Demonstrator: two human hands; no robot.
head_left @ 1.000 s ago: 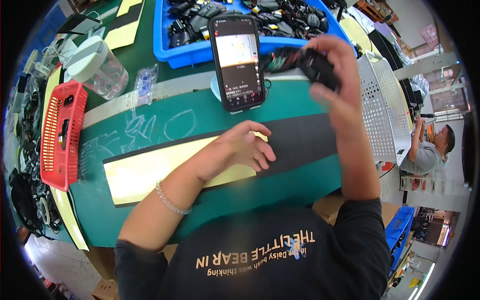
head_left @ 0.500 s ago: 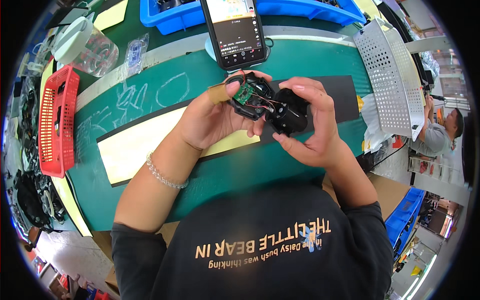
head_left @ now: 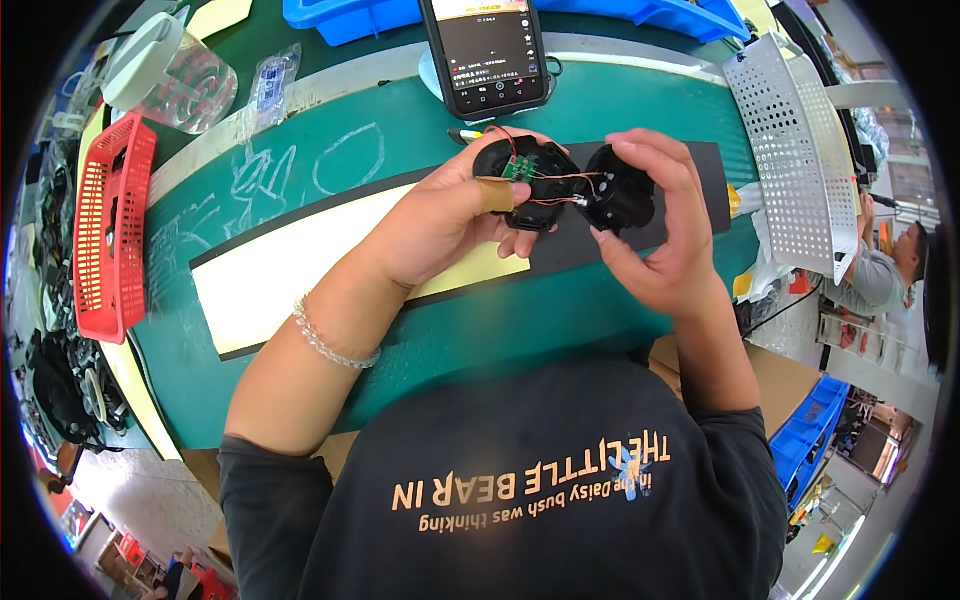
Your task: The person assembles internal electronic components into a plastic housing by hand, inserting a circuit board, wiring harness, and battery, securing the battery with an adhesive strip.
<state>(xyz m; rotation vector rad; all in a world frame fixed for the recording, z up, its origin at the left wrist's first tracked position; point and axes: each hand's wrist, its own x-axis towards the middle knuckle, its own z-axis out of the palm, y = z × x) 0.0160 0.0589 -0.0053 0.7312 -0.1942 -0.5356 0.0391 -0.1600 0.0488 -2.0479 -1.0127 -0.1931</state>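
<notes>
My left hand is closed round a black plastic housing half, its thumb, wrapped in tan tape, pressing near a small green circuit board. Thin reddish wires run from the board to a second black part, a rounded cup-shaped shell. My right hand grips that shell from the right between thumb and fingers. Both parts are held just above the bench, side by side and slightly apart, with the wires spanning the gap. What lies under the left fingers is hidden.
A yellow-and-black mat lies on the green bench. Beyond it stands a phone before a blue bin. A red basket and clear jug are left; a perforated metal tray is right. Another person sits far right.
Both hands have shifted right with their parts. The cup-shaped shell has turned and drawn away from the housing half, showing more of the wires. My left thumb has moved lower beside the circuit board.
</notes>
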